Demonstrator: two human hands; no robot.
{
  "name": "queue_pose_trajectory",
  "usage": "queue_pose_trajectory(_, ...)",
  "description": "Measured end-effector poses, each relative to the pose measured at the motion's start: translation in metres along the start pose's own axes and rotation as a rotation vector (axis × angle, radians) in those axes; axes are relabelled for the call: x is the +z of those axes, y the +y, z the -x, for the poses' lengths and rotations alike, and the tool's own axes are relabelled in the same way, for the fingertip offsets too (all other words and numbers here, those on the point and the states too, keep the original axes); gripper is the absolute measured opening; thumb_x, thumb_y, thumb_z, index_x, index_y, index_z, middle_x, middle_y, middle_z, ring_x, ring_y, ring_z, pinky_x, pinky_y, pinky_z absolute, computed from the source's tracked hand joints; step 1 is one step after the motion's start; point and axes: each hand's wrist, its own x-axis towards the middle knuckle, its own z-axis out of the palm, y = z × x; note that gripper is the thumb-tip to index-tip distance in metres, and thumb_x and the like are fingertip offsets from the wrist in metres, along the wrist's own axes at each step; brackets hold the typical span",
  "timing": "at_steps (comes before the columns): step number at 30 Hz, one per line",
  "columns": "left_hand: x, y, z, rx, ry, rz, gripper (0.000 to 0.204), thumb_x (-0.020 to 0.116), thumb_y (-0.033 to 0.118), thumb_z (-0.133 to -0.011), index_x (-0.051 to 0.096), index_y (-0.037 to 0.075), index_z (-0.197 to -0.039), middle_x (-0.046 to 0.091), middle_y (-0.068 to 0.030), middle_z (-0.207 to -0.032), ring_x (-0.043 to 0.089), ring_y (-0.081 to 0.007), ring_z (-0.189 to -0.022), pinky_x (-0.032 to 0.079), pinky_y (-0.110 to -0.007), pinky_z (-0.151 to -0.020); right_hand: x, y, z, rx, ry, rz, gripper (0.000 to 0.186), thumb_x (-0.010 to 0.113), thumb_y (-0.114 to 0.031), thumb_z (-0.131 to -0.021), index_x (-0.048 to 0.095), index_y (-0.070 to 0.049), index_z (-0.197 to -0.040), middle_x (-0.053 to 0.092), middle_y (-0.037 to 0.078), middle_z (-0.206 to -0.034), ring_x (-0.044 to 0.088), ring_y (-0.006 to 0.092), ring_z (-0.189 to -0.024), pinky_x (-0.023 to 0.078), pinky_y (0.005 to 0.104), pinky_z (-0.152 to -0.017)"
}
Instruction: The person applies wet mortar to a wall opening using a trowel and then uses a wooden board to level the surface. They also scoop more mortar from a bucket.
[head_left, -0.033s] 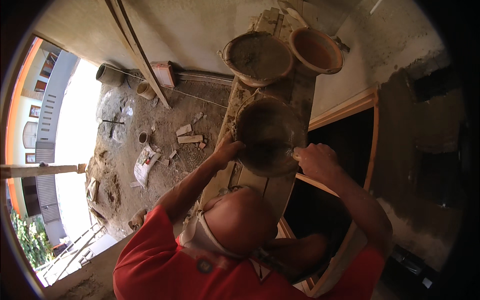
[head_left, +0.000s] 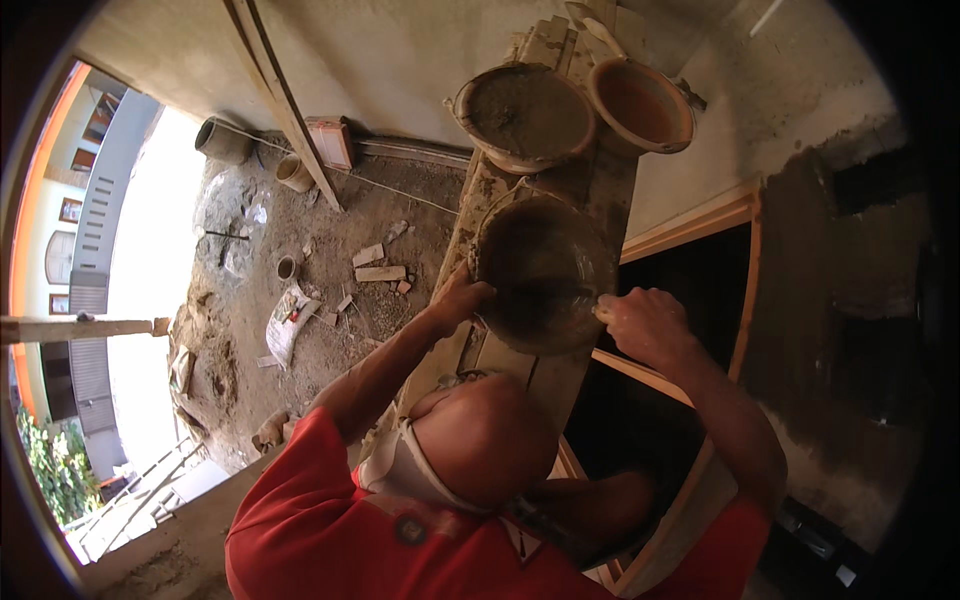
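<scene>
A dark, mud-smeared bucket (head_left: 530,225) rests on the planks, its inside wet and shadowed. My left hand (head_left: 465,300) is closed on its left rim, thumb over the edge. At the right side of the same rim, my right hand (head_left: 645,322) is closed round the pale end of a trowel-like tool (head_left: 603,312). Most of that tool is hidden by my fingers and the dark inside of the bucket. Just beyond stands a bucket filled with grey mortar (head_left: 525,115). To its right is a reddish-brown basin (head_left: 640,105), with a wooden-handled tool (head_left: 595,30) behind it.
The narrow plank platform (head_left: 500,375) runs away from me beside a plastered wall. An orange-brown wooden frame (head_left: 690,225) with dark openings lies to the right. Down on the left, the dirt ground (head_left: 350,230) holds buckets, a sack (head_left: 285,328) and broken bricks. A timber prop (head_left: 280,100) leans there.
The view has shifted very slightly, so the buckets and basin sit a little further right. Both hands keep their places at the bucket.
</scene>
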Motion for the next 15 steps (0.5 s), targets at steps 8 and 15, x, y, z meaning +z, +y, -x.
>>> queue_pose_trajectory(8, -0.045, 0.006, -0.01, -0.058, -0.17, -0.303, 0.064, 0.05, 0.058, -0.093, 0.048, -0.001, -0.117, 0.055, -0.0146, -0.112, 0.062, -0.0221, -0.088, 0.05, -0.033, -0.069, 0.0, -0.007, -0.051, 0.024, 0.108, 0.049, 0.035, 0.066, -0.019, -0.082, 0.06, -0.009, -0.115, 0.067, 0.019, -0.077, 0.067, 0.037, -0.08, 0.054, 0.0457, -0.073)
queue_pose_trajectory(15, -0.062, -0.009, -0.012, 0.039, -0.242, -0.478, 0.072, 0.042, 0.068, -0.091, 0.05, -0.001, -0.107, 0.055, -0.0128, -0.097, 0.061, -0.0225, -0.092, 0.051, -0.036, -0.072, 0.006, -0.043, -0.029, -0.12, 0.051, 0.29, 0.022, 0.058, -0.011, -0.084, 0.061, -0.003, -0.105, 0.068, 0.018, -0.076, 0.069, 0.0304, -0.076, 0.056, 0.0378, -0.067)
